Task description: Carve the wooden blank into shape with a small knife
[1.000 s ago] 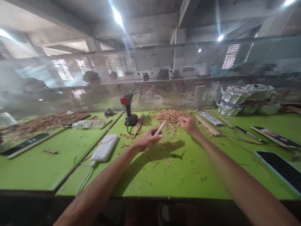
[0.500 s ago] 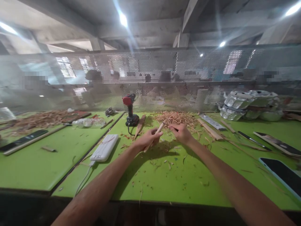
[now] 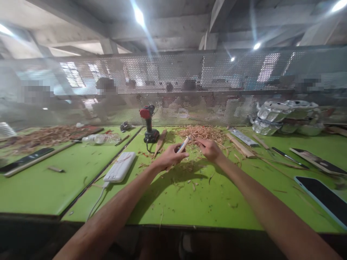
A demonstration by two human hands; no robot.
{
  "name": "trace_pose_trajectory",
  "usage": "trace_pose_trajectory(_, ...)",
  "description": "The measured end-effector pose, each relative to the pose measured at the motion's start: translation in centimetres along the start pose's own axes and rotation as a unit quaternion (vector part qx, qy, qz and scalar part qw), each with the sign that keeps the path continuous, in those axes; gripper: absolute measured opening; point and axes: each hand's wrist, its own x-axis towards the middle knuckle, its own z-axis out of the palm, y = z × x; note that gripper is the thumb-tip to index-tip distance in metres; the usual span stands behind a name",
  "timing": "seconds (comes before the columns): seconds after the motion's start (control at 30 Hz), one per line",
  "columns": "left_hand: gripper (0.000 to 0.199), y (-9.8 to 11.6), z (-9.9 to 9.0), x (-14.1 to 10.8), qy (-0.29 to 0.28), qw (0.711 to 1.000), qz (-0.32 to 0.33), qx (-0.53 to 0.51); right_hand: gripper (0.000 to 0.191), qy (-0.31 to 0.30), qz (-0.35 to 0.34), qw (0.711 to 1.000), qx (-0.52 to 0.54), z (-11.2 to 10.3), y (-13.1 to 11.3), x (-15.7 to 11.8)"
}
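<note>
My left hand [image 3: 170, 157] is wrapped round a pale wooden stick [image 3: 185, 142] that slants up and away. A strip of blue shows along the stick, and its lower end comes out below my palm. Close by on the right, my right hand [image 3: 208, 148] is closed in a pinch at the stick's upper end. A thin dark piece seems to lie in that pinch, too small to name. Both hands are above the green table [image 3: 189, 206], just in front of a heap of wood shavings [image 3: 207, 132].
A cordless drill [image 3: 148, 124] stands behind my left hand, beside a wood piece [image 3: 160, 142]. A white power bank [image 3: 119, 168] with a cable lies left. On the right are a wooden strip [image 3: 241, 144], a phone [image 3: 322, 198] and foil-like wrapped bundles [image 3: 287, 117]. A perforated screen [image 3: 173, 108] spans the back.
The stick has turned a little in my left hand, so a blue strip now shows. My right hand has shifted slightly at its upper end. The whole view has moved a little.
</note>
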Motion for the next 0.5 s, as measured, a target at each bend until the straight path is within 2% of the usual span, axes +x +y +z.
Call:
trace_pose_trajectory(0.33, 0.043, -0.5, 0.4, 0.7, 0.043, 0.997, -0.041, -0.046, 0.037, -0.031, 0.045, 0.998, -0.035, 0.5, 1.8, 0.3)
trace_pose_trajectory(0.5, 0.042, -0.4, 0.4, 0.7, 0.029, 0.996, -0.052, -0.067, 0.036, -0.037, 0.047, 0.998, -0.018, 0.5, 2.0, 0.5)
